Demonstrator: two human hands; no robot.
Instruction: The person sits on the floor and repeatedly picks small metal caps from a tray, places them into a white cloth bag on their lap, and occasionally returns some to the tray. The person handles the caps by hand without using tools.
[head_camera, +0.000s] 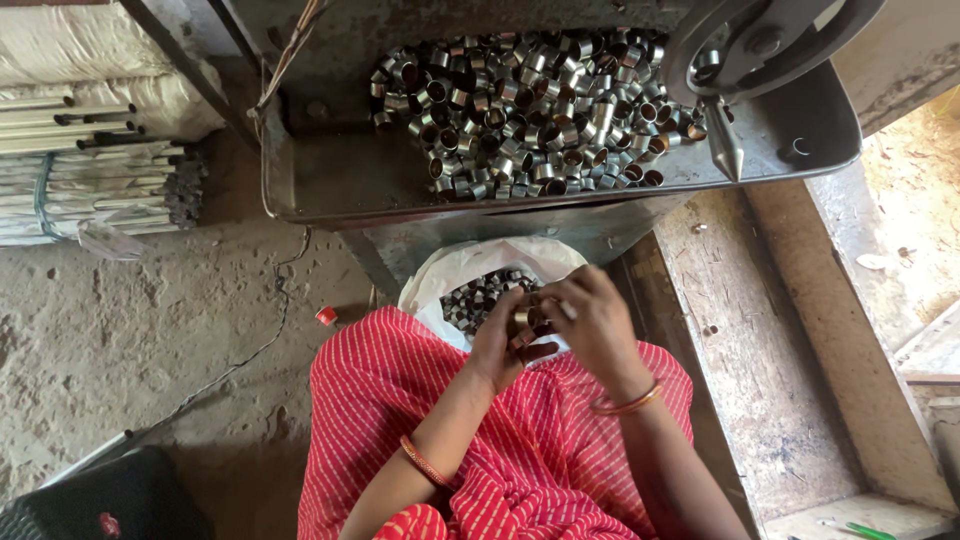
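Red striped cloth (480, 450) is being spread under both hands; small metal rings (524, 322) are being pinched closed between the left hand (500, 345) and right hand (590, 320). More rings are being kept in the white bag (470, 275) at twelve o'clock, below the tray (330, 185); grip is best kept firm over the bag.

- Left hand (500, 345): raised over the lap, fingers curled inward, thumb toward the right hand (bangle on the forearm).
- Right hand (590, 320): touching the left, fingers bent down, wrist flexed (bangle at wrist).
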